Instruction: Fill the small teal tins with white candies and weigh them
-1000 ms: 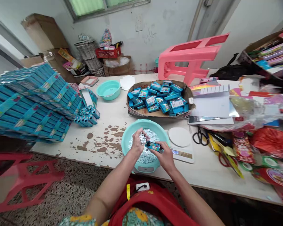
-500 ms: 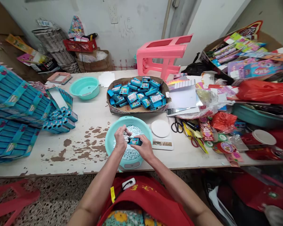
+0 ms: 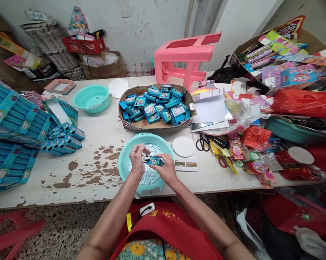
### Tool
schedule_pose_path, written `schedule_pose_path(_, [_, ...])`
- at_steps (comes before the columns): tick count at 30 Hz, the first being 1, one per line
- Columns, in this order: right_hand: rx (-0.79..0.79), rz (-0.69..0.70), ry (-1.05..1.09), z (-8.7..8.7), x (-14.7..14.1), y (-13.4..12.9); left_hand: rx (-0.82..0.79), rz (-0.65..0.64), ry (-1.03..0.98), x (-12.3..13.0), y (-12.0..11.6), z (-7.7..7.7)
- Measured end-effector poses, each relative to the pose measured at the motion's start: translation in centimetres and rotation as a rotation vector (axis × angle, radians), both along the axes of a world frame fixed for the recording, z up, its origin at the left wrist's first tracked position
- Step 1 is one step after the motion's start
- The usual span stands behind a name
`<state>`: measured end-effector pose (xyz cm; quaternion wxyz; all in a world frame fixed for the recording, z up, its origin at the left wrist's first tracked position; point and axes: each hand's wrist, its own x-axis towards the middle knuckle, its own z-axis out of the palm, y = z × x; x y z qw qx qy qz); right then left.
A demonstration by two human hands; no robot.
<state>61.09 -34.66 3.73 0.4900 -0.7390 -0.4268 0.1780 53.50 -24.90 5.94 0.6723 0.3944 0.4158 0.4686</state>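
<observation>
Over a mint-green basin [image 3: 126, 150] of small pale-blue candies [image 3: 149, 176], my right hand [image 3: 168, 169] grips a small blue candy box [image 3: 154, 161], lying on its side with its end toward the left. Cupped at that end, my left hand [image 3: 137, 158] has its fingers curled round a few candies. Behind the basin stands a cut-down cardboard box [image 3: 144, 125] heaped with similar blue boxes [image 3: 163, 104]. Just right of the basin is a white kitchen scale [image 3: 184, 147].
Stacked blue display cartons [image 3: 13, 119] and a row of small boxes [image 3: 64, 141] fill the left. A second green basin [image 3: 92, 99] sits behind. Scissors [image 3: 203, 143], a pink stool [image 3: 184, 57] and piled packaging [image 3: 249, 104] lie right.
The view has shifted slightly, so most things sit a little further left. The blue box now shows more of its printed face. Both hands stay over the basin.
</observation>
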Motion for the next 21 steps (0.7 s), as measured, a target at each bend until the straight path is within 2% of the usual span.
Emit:
schedule_pose_path(9, [0.018,0.016,0.079,-0.7,0.6,0.5,-0.011,-0.116,-0.047,0.4,0.2,0.2])
schedule_pose_path(11, [0.031,0.028,0.107,-0.5,1.0,0.1,-0.018,-0.073,-0.056,0.0,0.9,-0.1])
schedule_pose_path(13, [0.053,0.041,0.127,-0.1,1.5,-0.4,-0.008,0.019,-0.001,-0.8,2.0,-1.1])
schedule_pose_path(15, [0.069,0.042,0.14,0.0,2.1,-0.9,0.041,0.055,0.215,-2.2,3.1,-2.8])
schedule_pose_path(16, [0.064,0.033,0.144,-0.2,2.4,-1.0,0.083,0.016,0.391,-2.9,3.6,-4.0])
schedule_pose_path(19, [0.038,-0.002,0.136,-1.5,3.0,-1.1,0.209,-0.272,0.993,-4.6,3.5,-7.5])
schedule_pose_path(21, [0.057,-0.011,0.118,-3.0,3.1,-1.0,0.228,-0.452,1.266,-4.8,2.1,-9.5])
